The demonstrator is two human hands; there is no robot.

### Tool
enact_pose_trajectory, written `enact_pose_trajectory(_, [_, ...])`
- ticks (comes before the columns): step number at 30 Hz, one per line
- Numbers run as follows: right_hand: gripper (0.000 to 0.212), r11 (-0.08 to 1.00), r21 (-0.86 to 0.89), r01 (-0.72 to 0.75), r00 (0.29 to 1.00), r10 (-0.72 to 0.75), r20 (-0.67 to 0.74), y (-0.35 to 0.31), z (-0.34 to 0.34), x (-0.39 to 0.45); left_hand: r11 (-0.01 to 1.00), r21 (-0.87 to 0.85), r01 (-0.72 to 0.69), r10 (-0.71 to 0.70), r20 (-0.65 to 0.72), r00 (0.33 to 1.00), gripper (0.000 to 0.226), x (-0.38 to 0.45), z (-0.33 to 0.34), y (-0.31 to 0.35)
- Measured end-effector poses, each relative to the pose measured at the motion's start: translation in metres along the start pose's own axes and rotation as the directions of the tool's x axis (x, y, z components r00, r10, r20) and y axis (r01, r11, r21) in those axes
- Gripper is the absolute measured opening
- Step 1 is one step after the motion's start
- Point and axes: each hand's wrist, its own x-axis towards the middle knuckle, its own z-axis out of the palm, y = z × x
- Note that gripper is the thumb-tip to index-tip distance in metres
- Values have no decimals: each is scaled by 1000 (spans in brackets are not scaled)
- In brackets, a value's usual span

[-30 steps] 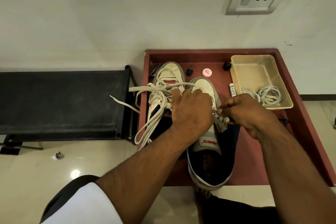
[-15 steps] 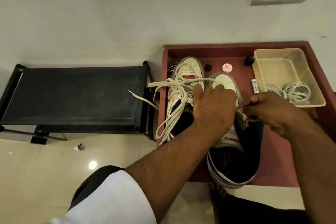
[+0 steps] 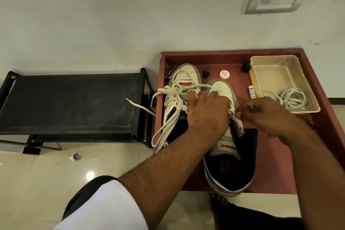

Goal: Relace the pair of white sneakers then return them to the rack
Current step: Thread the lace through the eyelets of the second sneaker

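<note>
You can see red brand lettering on the tongue label of the right sneaker (image 3: 226, 147), but it is upside down and too blurred to read. The round red-and-white sticker (image 3: 224, 74) and the small white tube (image 3: 251, 92) carry print too small to make out.

White sneakers (image 3: 222, 99), navy lining, red accents; cream laces (image 3: 173, 99); maroon tray (image 3: 317, 127); black rack (image 3: 71, 102); beige tub (image 3: 276, 73).
</note>
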Motion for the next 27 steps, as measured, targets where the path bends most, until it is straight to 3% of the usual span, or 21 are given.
enact_pose_trajectory(1, [4,999,-44,-13,997,16,74,2,3,0,1000,-4,1,-1,3,1000,17,0,0,0])
enact_pose_trajectory(3, [10,999,-40,4,999,-2,51,1,4,-1,1000,-29,3,-3,18,1000,17,0,1,-1])
enact_pose_trajectory(4, [12,999,20,37,998,-36,-58,0,1,0,1000,-31,3,-2,21,1000,17,0,1,-2])
enact_pose_trajectory(6, [18,899,387,206,919,-42,-392,-2,-13,-1,1000,-30,-6,6,13,1000,16,1,1,-2])
enact_pose_trajectory(8, [26,448,750,487,847,-34,-530,-2,-33,-5,999,-35,-6,6,-2,1000,15,1,2,-4])
enact_pose_trajectory(9, [27,214,824,524,848,-47,-527,-2,-38,-7,1000,-29,-5,5,-1,1000,15,1,2,-4])
enact_pose_trajectory(10, [27,66,870,488,873,-40,-486,-3,-39,-10,1000,-21,-7,7,1,1000,16,1,2,-4])
enact_pose_trajectory(11, [28,45,902,429,903,-22,-429,-1,-38,-10,1000,-15,-9,9,0,1000,17,1,2,-4])
enact_pose_trajectory(12, [28,146,916,373,926,4,-378,-2,-36,-10,1000,-14,-11,11,-1,1000,17,1,2,-4])
enact_pose_trajectory(13, [30,355,881,311,940,21,-341,-2,-31,-11,1000,-17,-13,13,0,1000,18,0,1,-3])
enact_pose_trajectory(15, [35,816,560,147,971,-10,-240,2,-19,-9,1000,-24,-9,9,7,1000,18,0,0,-3])
enact_pose_trajectory(16, [31,939,334,79,986,-24,-165,5,-13,-7,1000,-22,-9,9,6,1000,18,0,0,-2])
enact_pose_trajectory(18, [13,999,0,48,999,-48,15,8,-3,-3,1000,-16,-11,11,0,1000,17,0,0,-2])
enact_pose_trajectory(19, [6,995,-75,58,996,-53,69,9,1,-2,1000,-14,-10,10,-4,1000,17,0,0,-2])
enact_pose_trajectory(22, [15,987,-130,92,996,-91,18,10,6,-2,1000,-23,-6,7,11,1000,18,1,1,-3])
enact_pose_trajectory(25, [14,998,-54,-24,998,20,-64,15,-17,-23,1000,-19,7,-7,38,999,22,3,0,-4])
enact_pose_trajectory(27, [10,987,-104,-120,985,105,-135,34,-44,-41,1000,-11,11,-11,48,999,23,3,1,-5])
